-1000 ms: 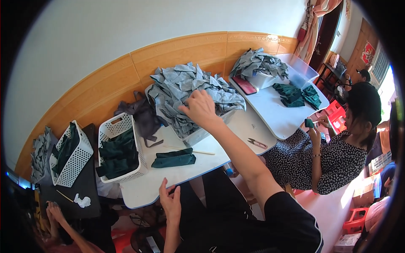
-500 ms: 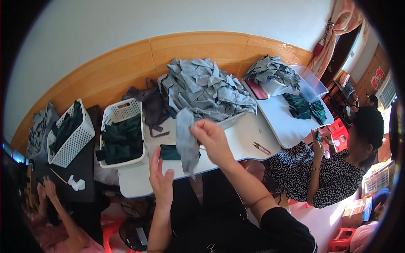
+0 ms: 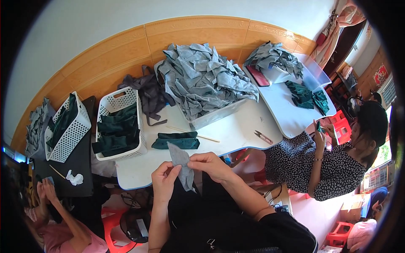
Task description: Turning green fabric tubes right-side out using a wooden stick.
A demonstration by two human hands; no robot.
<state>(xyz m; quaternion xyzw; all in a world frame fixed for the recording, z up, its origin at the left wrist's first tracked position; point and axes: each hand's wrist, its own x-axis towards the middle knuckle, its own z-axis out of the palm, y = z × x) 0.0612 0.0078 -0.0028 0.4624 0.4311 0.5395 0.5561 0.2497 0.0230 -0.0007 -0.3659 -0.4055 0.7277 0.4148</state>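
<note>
A grey fabric piece hangs just off the table's front edge, between my two hands. My left hand pinches its left side between thumb and fingers. On its right side my right hand grips it the same way. Just beyond, two folded dark green cloth pieces lie on the white table. A thin light-coloured stick rests partly behind them. A heap of grey fabric pieces overflows a clear plastic bin farther back.
To the left stand white baskets holding dark green cloth. Dark straps lie behind. Thread snips rest near the right edge. A seated person works at the right; another person's hands are at the far left.
My left hand, open before, has closed on the grey fabric piece. The piece has come down toward me, uncovering the green cloth. My view has tilted slightly.
</note>
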